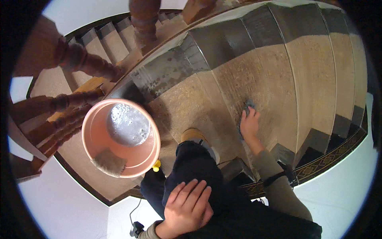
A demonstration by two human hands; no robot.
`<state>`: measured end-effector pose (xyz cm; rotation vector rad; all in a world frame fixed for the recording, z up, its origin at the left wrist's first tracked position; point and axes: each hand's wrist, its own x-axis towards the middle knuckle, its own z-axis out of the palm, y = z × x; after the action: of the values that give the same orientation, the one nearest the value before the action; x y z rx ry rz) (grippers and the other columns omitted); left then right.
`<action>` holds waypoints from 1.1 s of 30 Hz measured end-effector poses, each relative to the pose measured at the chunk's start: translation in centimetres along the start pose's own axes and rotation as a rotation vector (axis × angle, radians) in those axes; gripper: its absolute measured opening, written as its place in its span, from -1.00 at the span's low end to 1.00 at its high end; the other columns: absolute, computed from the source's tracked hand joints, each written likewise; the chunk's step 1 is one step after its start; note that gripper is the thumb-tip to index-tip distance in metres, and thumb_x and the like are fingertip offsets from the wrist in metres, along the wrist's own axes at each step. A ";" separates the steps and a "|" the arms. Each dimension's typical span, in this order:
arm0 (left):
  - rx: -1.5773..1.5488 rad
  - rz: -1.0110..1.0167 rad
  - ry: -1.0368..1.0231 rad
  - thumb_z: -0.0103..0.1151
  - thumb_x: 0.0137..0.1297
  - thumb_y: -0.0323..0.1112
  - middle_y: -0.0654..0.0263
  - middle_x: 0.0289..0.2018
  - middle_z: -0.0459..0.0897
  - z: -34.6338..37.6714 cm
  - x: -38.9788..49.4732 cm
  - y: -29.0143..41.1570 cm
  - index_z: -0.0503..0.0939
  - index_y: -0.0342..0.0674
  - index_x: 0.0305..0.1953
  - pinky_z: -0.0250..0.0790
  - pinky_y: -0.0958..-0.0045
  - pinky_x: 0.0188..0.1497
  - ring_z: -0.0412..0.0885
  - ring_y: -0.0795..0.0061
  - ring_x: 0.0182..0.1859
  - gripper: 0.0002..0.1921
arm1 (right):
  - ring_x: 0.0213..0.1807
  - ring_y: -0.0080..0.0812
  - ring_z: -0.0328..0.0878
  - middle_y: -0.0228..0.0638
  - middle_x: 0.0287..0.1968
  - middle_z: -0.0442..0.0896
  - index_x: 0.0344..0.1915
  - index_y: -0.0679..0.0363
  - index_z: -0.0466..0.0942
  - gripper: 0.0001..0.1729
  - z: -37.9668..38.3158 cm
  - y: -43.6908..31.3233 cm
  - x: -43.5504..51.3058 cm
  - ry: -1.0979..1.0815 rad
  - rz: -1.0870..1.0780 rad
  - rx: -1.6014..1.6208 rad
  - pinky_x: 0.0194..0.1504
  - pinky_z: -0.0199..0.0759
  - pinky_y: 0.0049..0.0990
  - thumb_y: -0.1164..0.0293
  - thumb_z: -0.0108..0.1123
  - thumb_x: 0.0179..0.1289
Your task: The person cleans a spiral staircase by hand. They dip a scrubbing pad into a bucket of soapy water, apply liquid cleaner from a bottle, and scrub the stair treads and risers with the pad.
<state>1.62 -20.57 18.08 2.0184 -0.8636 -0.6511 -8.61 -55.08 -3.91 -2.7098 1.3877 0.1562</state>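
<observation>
My right hand [250,125] presses a small dark scrubbing pad [249,104] down on a brown stair tread [262,77]. The pad is mostly under my fingers, so its exact kind is unclear. The tread around it looks wet and darkened. My left hand [188,206] lies palm down on my dark trouser leg, fingers extended and holding nothing. To the left stands a pink plastic bucket [89,119] with foamy grey water [128,125] in it. A brownish-grey cloth [109,162] hangs over its near rim.
Turned wooden balusters [89,61] line the left side. Curved steps with dark grey edge tiles [220,44] rise to the right. Beside the bucket a yellow cap [156,165] shows. My tan shoe [194,134] stands on a tread. A patterned border [313,173] edges the white wall.
</observation>
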 end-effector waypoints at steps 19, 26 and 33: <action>-0.058 0.181 -0.490 0.19 0.09 -0.22 0.18 -0.02 0.54 7.6 -0.3 7.4 0.56 -0.25 -0.12 0.31 0.15 0.16 0.47 0.18 0.06 -0.66 | -0.17 -0.01 0.50 -0.17 -0.06 0.42 -0.07 -0.04 0.44 -0.74 1.7 0.3 0.1 -0.003 -0.225 0.028 -0.24 0.48 -0.14 0.21 0.13 0.26; -0.180 0.243 -0.561 0.16 0.12 -0.18 0.19 -0.06 0.54 10.7 1.0 8.4 0.56 -0.25 -0.10 0.29 0.13 0.19 0.44 0.19 0.10 -0.65 | -0.21 -0.12 0.50 -0.24 -0.20 0.45 -0.18 -0.02 0.46 -0.78 2.7 -13.2 9.2 0.146 -0.623 0.199 -0.25 0.49 -0.22 0.18 0.16 0.21; -0.169 0.208 -0.522 0.16 0.11 -0.22 0.20 -0.11 0.57 10.5 -1.1 8.7 0.58 -0.25 -0.17 0.30 0.17 0.18 0.48 0.22 0.04 -0.70 | -0.18 -0.14 0.49 -0.23 -0.14 0.44 -0.25 -0.01 0.52 -0.75 0.2 4.7 -1.2 0.066 -0.610 0.072 -0.29 0.50 -0.27 0.20 0.28 0.10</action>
<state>-9.34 -28.52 20.00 1.5991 -1.2537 -1.1146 -13.14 -56.79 -4.11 -2.9449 0.5092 -0.0307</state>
